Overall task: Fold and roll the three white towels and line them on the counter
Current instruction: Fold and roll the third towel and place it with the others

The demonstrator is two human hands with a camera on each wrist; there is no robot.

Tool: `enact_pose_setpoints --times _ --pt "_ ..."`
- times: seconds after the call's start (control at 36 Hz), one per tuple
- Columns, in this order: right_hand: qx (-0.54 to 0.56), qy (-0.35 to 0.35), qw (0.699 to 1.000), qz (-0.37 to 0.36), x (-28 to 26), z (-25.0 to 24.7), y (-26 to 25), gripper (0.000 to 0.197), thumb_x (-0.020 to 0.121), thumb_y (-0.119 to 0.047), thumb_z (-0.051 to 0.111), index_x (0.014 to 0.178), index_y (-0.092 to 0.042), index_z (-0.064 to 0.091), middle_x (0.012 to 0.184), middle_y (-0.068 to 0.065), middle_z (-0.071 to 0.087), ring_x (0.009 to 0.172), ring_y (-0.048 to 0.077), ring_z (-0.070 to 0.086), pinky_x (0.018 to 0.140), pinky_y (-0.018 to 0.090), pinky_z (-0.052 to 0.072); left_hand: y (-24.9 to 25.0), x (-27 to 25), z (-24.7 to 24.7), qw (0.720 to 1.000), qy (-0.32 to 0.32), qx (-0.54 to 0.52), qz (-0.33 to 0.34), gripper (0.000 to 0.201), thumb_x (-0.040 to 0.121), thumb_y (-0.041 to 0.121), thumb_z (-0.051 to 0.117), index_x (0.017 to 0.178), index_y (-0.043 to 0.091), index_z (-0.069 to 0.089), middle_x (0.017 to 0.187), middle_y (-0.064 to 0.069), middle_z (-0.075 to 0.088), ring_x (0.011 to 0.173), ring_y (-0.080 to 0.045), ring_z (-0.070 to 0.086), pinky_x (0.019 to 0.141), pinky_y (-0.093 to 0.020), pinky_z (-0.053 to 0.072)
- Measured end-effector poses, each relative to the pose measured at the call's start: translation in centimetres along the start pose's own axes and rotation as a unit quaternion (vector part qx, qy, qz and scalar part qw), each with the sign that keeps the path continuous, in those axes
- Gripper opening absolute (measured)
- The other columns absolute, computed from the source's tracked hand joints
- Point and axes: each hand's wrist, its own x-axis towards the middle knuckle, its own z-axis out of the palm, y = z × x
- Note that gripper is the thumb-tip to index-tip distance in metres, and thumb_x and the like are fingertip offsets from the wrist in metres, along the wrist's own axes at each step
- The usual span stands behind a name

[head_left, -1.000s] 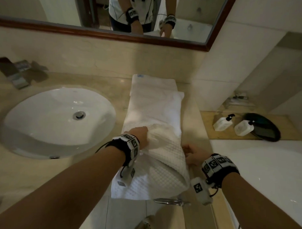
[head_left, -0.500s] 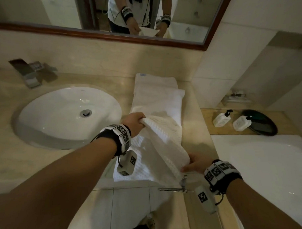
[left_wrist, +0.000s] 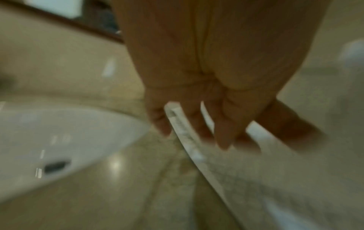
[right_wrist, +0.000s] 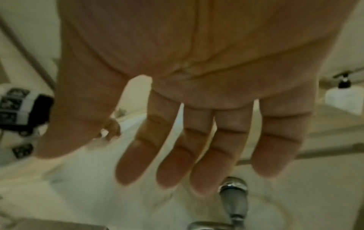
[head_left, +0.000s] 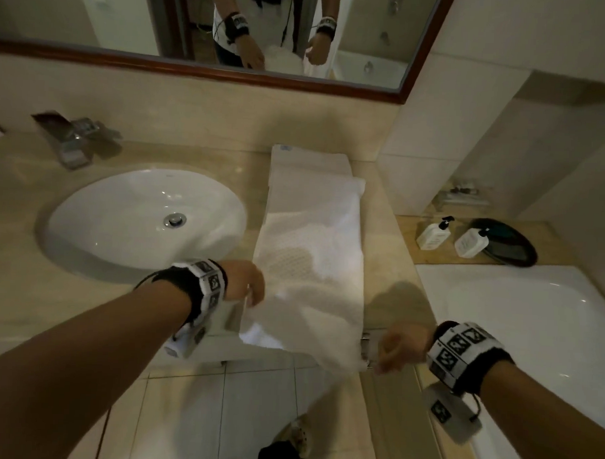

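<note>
A white waffle towel [head_left: 309, 281] lies lengthwise over two smoother white towels [head_left: 310, 164] on the beige counter [head_left: 385, 266], right of the sink. Its near end hangs over the counter's front edge. My left hand [head_left: 252, 291] is at the towel's left edge; in the blurred left wrist view its fingers [left_wrist: 222, 137] point down, fairly straight, and touch the towel's hem [left_wrist: 187, 137]. My right hand [head_left: 394, 347] hovers just right of the hanging corner. Its fingers [right_wrist: 177, 163] are spread and hold nothing, with the towel [right_wrist: 69, 186] below.
A white sink [head_left: 140, 220] with a chrome faucet [head_left: 74, 135] fills the counter's left. Right of the counter are a bathtub [head_left: 531, 323], two white pump bottles [head_left: 434, 234] and a dark tray [head_left: 510, 243]. A chrome tap [right_wrist: 234, 194] sits under my right hand. A mirror [head_left: 96, 12] hangs behind.
The waffle towel, held up by both hands before, now lies spread over the stack. My right hand let go and drew right; my left hand dropped to the towel's left edge.
</note>
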Motion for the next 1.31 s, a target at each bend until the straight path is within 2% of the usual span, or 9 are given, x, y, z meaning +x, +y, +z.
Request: enact_pose_setpoints --times 0.08,0.17,0.31,0.47,0.64,0.92,1.03,1.11,1.31 --pt "-0.024 0.043 0.999 0.009 0.1 -0.6 -1.1 0.021 0.087 -0.041 0.060 0.072 -0.027 0.059 0.079 -0.009 0.057 0.079 0.013 0.056 0.069 0.020 0.042 0.8 -0.8 0.4 0.993 -0.064 0.085 -0.048 0.016 0.074 0.008 0.065 0.079 0.018 0.077 0.104 0.002 0.071 0.095 -0.023 0.063 0.087 -0.027 0.050" --pt "-0.088 0.153 0.984 -0.030 1.6 -1.3 -2.3 0.034 0.093 -0.039 0.045 0.109 -0.015 0.063 0.115 0.003 0.061 0.119 0.024 0.052 0.091 0.023 0.036 1.7 -0.6 0.9 0.996 0.059 0.063 -0.024 0.025 0.086 0.008 0.053 0.100 0.019 0.071 0.117 0.001 0.061 0.110 -0.021 0.055 0.093 -0.024 0.040" --pt "-0.169 0.178 0.967 -0.069 6.2 0.7 -4.8 0.056 0.100 -0.023 0.039 0.150 -0.012 0.016 0.159 0.007 0.009 0.146 0.020 0.016 0.115 0.025 0.010 3.3 1.4 3.7 0.995 0.018 0.094 0.002 0.049 0.089 0.037 0.058 0.135 0.025 0.049 0.143 -0.003 0.039 0.132 -0.027 0.040 0.110 -0.038 0.033" --pt "-0.242 0.116 0.963 -0.014 9.4 0.7 -4.6 0.081 0.097 -0.040 0.039 0.149 -0.009 -0.015 0.156 0.011 -0.023 0.146 0.027 -0.012 0.121 0.040 0.002 2.3 3.7 5.2 0.987 -0.040 0.154 -0.036 0.088 0.088 0.064 0.045 0.153 0.026 0.000 0.160 -0.004 -0.014 0.148 -0.027 -0.009 0.119 -0.049 0.014" --pt "-0.243 0.096 0.965 -0.034 12.3 -4.3 -4.7 0.098 0.090 -0.045 0.054 0.148 -0.009 -0.017 0.155 0.011 -0.025 0.146 0.029 -0.012 0.120 0.040 0.007 1.4 7.0 3.1 0.987 -0.028 0.146 -0.053 0.093 0.089 0.059 0.048 0.152 0.025 -0.011 0.157 -0.002 -0.025 0.146 -0.027 -0.018 0.120 -0.047 0.008" --pt "-0.108 0.233 0.957 -0.135 14.3 -10.6 -3.4 0.056 0.098 -0.032 0.046 0.146 -0.007 0.030 0.157 0.008 0.019 0.144 0.022 0.020 0.115 0.029 0.017 1.0 12.2 -0.6 0.986 0.027 0.123 -0.112 0.075 0.096 0.050 0.037 0.151 0.034 -0.010 0.158 0.006 -0.022 0.147 -0.022 -0.013 0.117 -0.055 0.005" --pt "0.036 0.316 0.939 -0.131 13.0 -9.8 -1.1 0.020 0.095 -0.032 0.048 0.097 -0.016 0.060 0.100 0.003 0.058 0.097 0.024 0.056 0.078 0.028 0.038 1.4 12.2 -0.7 0.986 0.028 0.093 -0.132 0.072 0.096 0.047 0.039 0.152 0.033 -0.005 0.159 0.007 -0.018 0.147 -0.025 -0.012 0.114 -0.061 0.003" --pt "0.089 0.269 0.950 -0.130 11.3 -8.0 0.3 0.029 0.091 -0.043 0.055 0.072 -0.021 0.049 0.072 -0.003 0.051 0.068 0.016 0.048 0.065 0.029 0.036 1.9 11.4 -0.3 0.989 0.080 0.068 -0.104 0.066 0.094 0.042 0.045 0.151 0.027 0.015 0.160 0.002 0.008 0.146 -0.027 0.008 0.115 -0.058 0.016" --pt "0.167 0.158 0.965 -0.129 9.4 -3.4 1.9 0.045 0.058 -0.046 0.083 0.087 -0.027 0.053 0.095 -0.001 0.062 0.089 0.017 0.061 0.084 0.035 0.053 3.4 5.6 1.6 0.992 0.103 -0.024 0.063 0.041 0.079 0.052 0.068 0.106 0.030 0.047 0.109 0.010 0.046 0.099 -0.012 0.042 0.084 -0.025 0.038"
